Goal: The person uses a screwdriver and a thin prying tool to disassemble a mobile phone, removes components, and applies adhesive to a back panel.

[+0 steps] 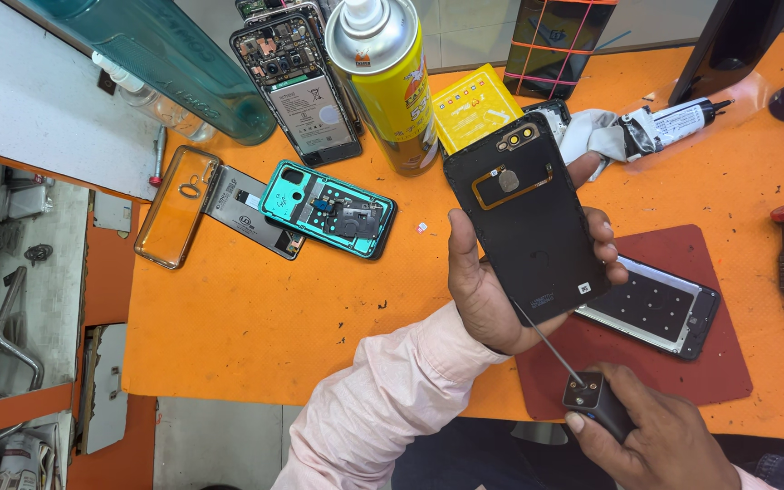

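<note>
Frame centre: the left hand (492, 290) clamps a black phone back cover (526, 210) upright (inner face exposed), while the right hand (655, 440) grips a thin-tipped tool (592, 397) against its lower edge.

Left hand (501, 281) raised mid-frame, palm up, thumb along one side, fingers (602, 238) wrapped round far edge, grip closed. Right hand (655, 440) low, fist closed, thumb forward. Left sleeve pale pink.

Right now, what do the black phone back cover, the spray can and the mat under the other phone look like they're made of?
Black back cover: likely matte plastic, dull with no glare, held in the left hand. Spray can: metal, judging by its shiny silver shoulder and glossy yellow coat. Red mat: probably soft rubber or silicone, flat with no shine.
</note>
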